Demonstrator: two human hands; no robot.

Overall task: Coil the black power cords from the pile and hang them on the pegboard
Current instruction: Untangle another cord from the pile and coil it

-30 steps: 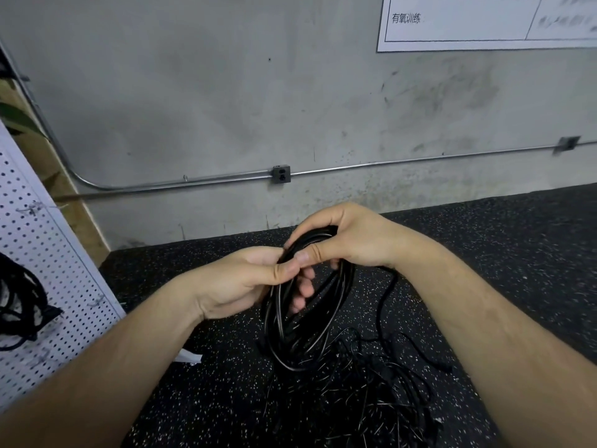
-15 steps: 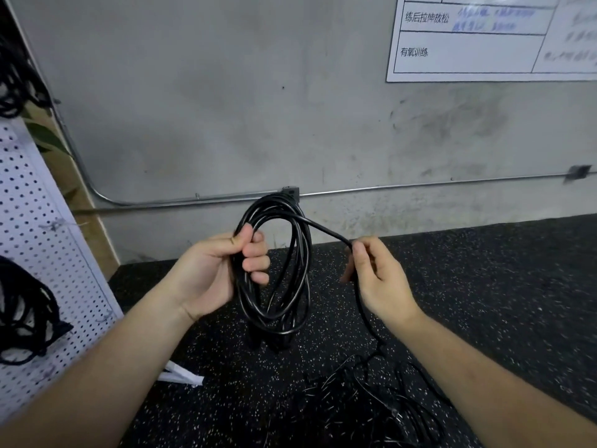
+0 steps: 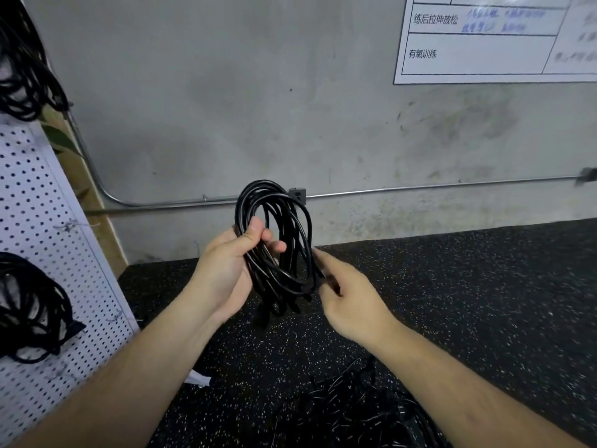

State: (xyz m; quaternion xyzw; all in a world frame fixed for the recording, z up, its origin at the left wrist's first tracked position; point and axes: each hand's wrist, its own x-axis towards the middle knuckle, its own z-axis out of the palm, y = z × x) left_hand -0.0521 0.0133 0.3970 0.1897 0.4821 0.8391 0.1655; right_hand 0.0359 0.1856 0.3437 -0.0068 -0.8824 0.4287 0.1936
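Note:
My left hand (image 3: 229, 270) grips a black power cord coil (image 3: 274, 234) of several loops, held upright at chest height in front of the wall. My right hand (image 3: 345, 295) is at the coil's lower right edge, its blurred fingers pinching the cord's end there. A pile of loose black cords (image 3: 355, 412) lies on the speckled floor below my right forearm. The white pegboard (image 3: 42, 240) leans at the left, with one coiled black cord (image 3: 30, 308) hanging on it and another dark bundle (image 3: 22, 76) above.
A grey concrete wall with a metal conduit (image 3: 420, 189) and small junction box (image 3: 298, 195) runs behind. A white chart (image 3: 491, 40) hangs at top right. A white scrap (image 3: 198, 378) lies on the black speckled floor (image 3: 484, 302) near the pegboard's foot.
The stretched length of cord has been wound onto the coil, which now has more loops. My right hand moved in from the right to the coil's lower edge. The view tilted slightly up.

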